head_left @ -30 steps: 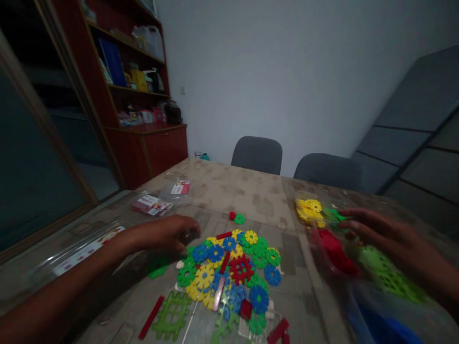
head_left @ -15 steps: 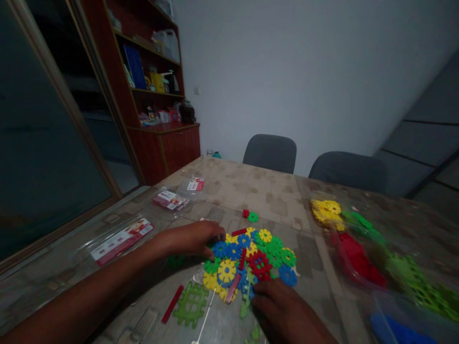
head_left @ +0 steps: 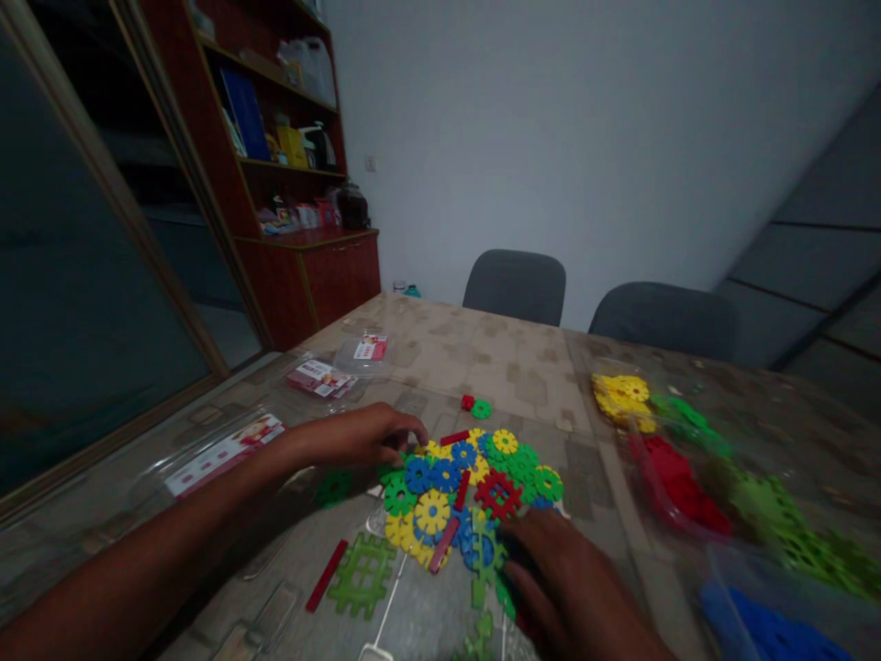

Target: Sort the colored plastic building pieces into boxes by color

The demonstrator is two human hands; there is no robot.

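Note:
A heap of flat plastic gear-shaped pieces [head_left: 474, 487] in blue, yellow, green and red lies on the table [head_left: 482, 367] before me. My left hand [head_left: 358, 436] rests at the heap's left edge, fingers curled down onto the pieces there; what they grip is hidden. My right hand [head_left: 557, 578] lies palm down on the heap's near right side, fingers bent over some pieces. A green square lattice piece [head_left: 363, 574] and a red stick [head_left: 327, 576] lie just in front of the heap.
Sorted piles sit at the right: yellow [head_left: 623, 397], green [head_left: 688, 418], red [head_left: 678, 487], light green lattices [head_left: 791, 537], blue [head_left: 777, 633]. Clear plastic packets [head_left: 323, 376] lie at the left. Two grey chairs [head_left: 513, 286] stand beyond the table; a wooden cabinet [head_left: 303, 266] stands at the left.
My right hand has come from the piles on the right down onto the heap's near side. My left hand has shifted right to the heap's edge. The view turned slightly.

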